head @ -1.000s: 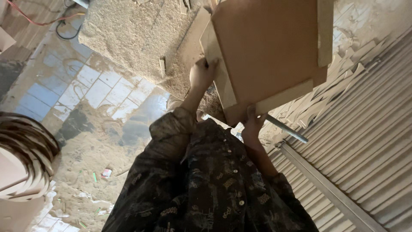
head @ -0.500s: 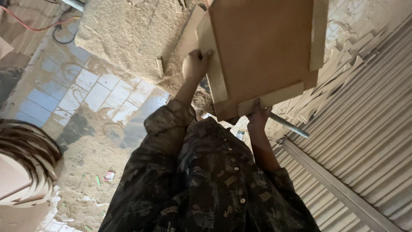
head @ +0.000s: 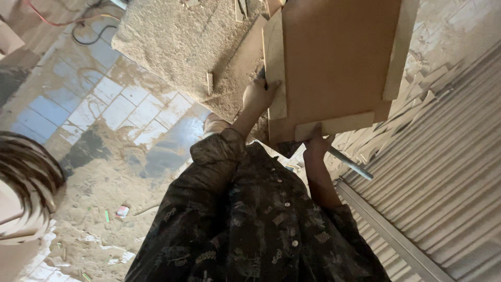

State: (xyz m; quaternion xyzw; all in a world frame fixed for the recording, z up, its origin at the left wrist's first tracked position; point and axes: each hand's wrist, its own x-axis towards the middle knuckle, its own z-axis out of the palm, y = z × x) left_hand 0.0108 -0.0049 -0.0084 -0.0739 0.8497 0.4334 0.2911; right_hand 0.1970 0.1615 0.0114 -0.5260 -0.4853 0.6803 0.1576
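Note:
I hold a large brown wooden panel point(head: 334, 62) with lighter wooden strips along its edges, raised in front of my chest. My left hand point(head: 258, 96) grips the panel's left edge strip. The lower edge strip is gripped by my right hand point(head: 315, 142), fingers curled under it. Both forearms reach out from my dark patterned shirt point(head: 250, 224), and the panel hides the floor behind it.
A sawdust heap point(head: 177, 42) lies ahead on the tiled floor point(head: 104, 104). A corrugated metal shutter point(head: 449, 172) runs along the right, with wood offcuts point(head: 412, 104) and a metal rod point(head: 352, 164) beside it. Cables point(head: 78, 26) lie far left. Another person's head point(head: 23, 177) is at the left.
The panel has moved up and away from my chest and both arms have stretched out with it. My grip on its edges is unchanged.

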